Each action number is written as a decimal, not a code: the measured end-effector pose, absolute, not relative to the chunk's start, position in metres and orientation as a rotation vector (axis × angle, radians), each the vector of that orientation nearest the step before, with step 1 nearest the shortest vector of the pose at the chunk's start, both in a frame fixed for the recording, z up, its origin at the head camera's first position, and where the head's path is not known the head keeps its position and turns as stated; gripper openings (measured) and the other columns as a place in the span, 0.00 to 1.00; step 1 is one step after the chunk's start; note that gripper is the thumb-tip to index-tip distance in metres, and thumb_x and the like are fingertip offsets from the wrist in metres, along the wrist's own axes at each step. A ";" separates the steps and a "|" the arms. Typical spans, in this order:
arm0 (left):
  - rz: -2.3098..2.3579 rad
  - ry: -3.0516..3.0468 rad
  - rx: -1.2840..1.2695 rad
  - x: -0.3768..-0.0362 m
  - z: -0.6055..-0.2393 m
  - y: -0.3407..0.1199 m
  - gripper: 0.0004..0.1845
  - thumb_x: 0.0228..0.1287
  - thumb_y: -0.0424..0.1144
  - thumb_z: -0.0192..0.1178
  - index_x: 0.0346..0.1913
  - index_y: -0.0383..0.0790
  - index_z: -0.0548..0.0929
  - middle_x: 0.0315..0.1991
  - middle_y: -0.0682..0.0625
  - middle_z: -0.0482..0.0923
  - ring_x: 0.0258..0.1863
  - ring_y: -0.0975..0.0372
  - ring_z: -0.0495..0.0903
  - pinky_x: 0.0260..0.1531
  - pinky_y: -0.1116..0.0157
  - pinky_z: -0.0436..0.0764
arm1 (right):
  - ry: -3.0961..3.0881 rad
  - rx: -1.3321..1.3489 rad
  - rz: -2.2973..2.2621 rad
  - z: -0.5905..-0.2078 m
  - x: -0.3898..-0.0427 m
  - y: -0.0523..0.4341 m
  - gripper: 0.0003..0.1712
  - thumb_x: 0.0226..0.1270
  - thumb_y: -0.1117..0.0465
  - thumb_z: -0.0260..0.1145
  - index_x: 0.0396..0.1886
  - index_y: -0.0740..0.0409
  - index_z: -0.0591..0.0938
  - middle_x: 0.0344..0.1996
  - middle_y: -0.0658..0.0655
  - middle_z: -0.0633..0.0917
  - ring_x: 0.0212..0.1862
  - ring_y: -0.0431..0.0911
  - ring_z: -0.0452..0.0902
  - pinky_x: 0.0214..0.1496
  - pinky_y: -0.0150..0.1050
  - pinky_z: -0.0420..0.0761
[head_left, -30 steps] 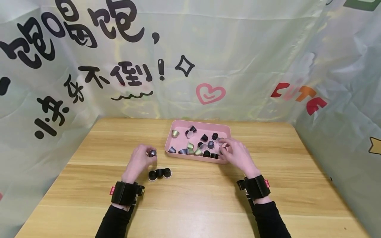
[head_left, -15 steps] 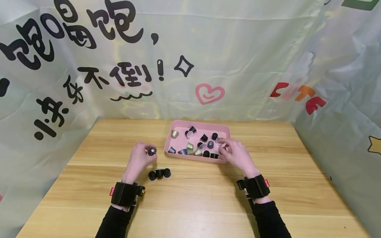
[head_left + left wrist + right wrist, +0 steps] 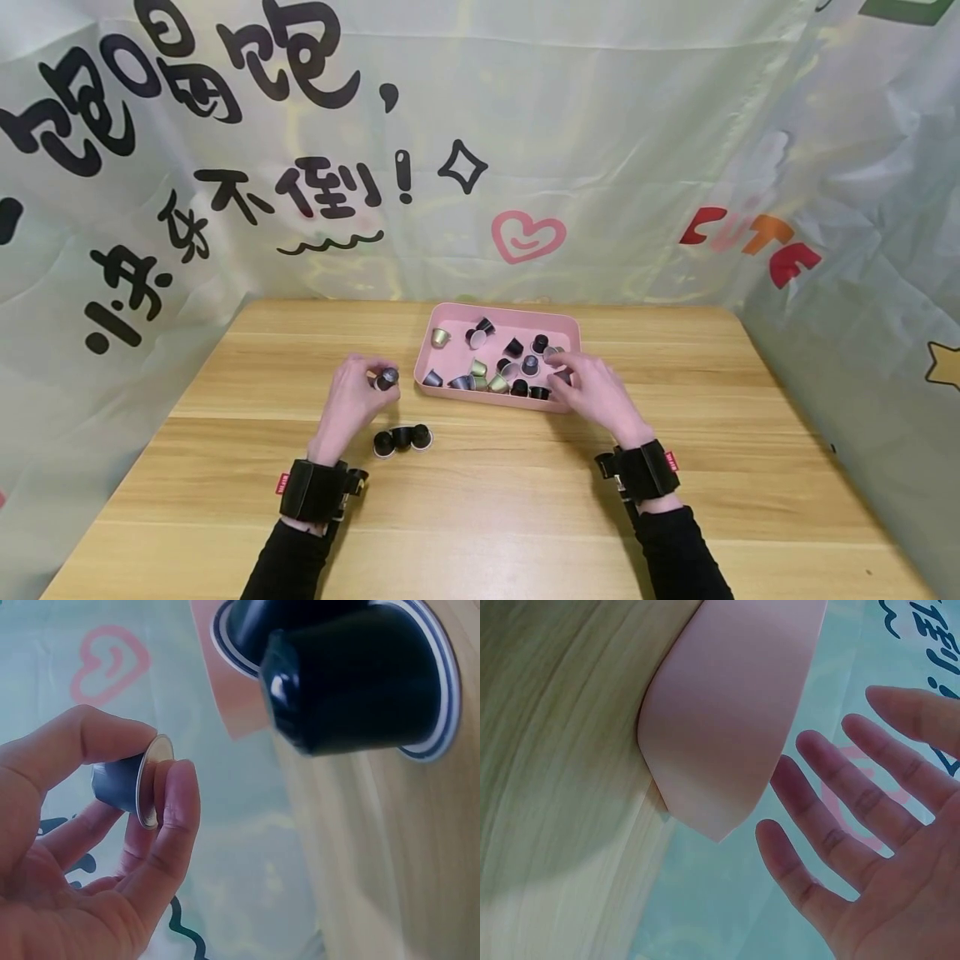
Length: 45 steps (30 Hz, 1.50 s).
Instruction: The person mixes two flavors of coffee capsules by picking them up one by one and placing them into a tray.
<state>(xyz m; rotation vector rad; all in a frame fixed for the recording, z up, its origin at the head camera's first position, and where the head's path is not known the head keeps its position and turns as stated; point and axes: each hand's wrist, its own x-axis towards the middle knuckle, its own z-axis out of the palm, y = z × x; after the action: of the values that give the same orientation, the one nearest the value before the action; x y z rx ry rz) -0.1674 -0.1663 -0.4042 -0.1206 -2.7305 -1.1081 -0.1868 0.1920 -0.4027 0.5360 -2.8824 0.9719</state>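
My left hand (image 3: 351,402) pinches a dark grey-blue coffee capsule (image 3: 387,379) above the table, left of the pink tray. Seen in the left wrist view, the capsule (image 3: 118,782) lies sideways, with thumb and fingertips at its pale rim. Just below that hand, 3 black capsules (image 3: 402,437) stand in a row on the wood. Over the right end of the pink tray (image 3: 453,358) hovers my right hand (image 3: 597,396), covering part of the contents there. In the right wrist view its fingers (image 3: 829,836) are spread, relaxed and hold nothing, close to the tray's outer wall.
Several black, green, blue and purple capsules (image 3: 530,365) lie scattered in the tray, some tipped over. The wooden table (image 3: 480,517) reaches back to a printed cloth backdrop (image 3: 600,133), which also rises along both sides.
The left hand has lifted slightly and shifted a little right, and the capsule has turned between its fingers. The right hand has barely moved over the tray.
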 end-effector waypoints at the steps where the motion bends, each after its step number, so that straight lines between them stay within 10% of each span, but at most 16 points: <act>1: -1.113 -2.730 -0.120 -0.167 -0.404 -0.166 0.18 0.50 0.31 0.67 0.48 0.35 0.88 0.42 0.41 0.82 0.44 0.51 0.77 0.45 0.59 0.75 | -2.887 0.540 0.966 -0.403 -0.187 0.192 0.22 0.70 0.59 0.66 0.61 0.60 0.81 0.33 0.58 0.90 0.21 0.39 0.76 0.31 0.36 0.74; 25: -1.158 -2.742 -0.161 -0.166 -0.402 -0.160 0.21 0.49 0.29 0.67 0.50 0.34 0.87 0.44 0.40 0.78 0.43 0.50 0.75 0.46 0.58 0.74 | -2.912 0.760 0.891 -0.409 -0.188 0.187 0.18 0.69 0.61 0.66 0.56 0.61 0.83 0.50 0.61 0.88 0.50 0.55 0.86 0.55 0.55 0.84; 45: -1.250 -2.646 -0.265 -0.167 -0.399 -0.157 0.21 0.55 0.31 0.72 0.53 0.31 0.85 0.47 0.37 0.86 0.38 0.51 0.86 0.35 0.72 0.84 | -2.916 0.755 0.896 -0.409 -0.186 0.185 0.17 0.69 0.61 0.66 0.56 0.60 0.84 0.50 0.60 0.88 0.49 0.53 0.86 0.54 0.53 0.84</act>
<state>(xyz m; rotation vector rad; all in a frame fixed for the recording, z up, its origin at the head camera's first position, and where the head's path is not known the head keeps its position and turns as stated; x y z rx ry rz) -0.1672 -0.1569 -0.3990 -0.2652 -2.6460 -1.2500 -0.1865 0.1850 -0.4090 0.7546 -2.9160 0.8960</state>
